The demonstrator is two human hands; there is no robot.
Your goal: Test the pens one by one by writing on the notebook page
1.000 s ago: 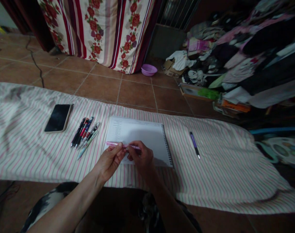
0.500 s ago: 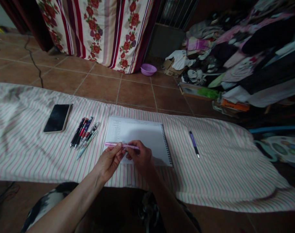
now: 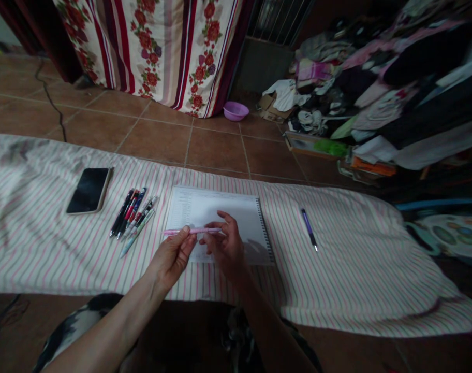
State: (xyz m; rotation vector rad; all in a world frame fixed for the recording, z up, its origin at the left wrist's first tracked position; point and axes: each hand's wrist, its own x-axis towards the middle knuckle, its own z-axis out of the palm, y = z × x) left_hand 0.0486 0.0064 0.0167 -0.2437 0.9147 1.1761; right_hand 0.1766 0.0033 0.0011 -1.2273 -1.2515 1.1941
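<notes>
pink pen (image 3: 199, 231) above notebook (image 3: 232, 204), L end nr notebook's left edge, L hand (image 3: 173, 257) thumb & fingers pinching it mid-length, R hand (image 3: 230, 251) fingers part-spread abt its R end, contact unclear

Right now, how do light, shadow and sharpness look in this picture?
Head view: dim light, a soft shadow across the white spiral-bound notebook beside the right hand; head view: the slim purple-and-black pen glints at one end; head view: the multicoloured cloth heap looks murky, seemingly stretched toward the right edge; head view: notebook print too soft to read.
</notes>
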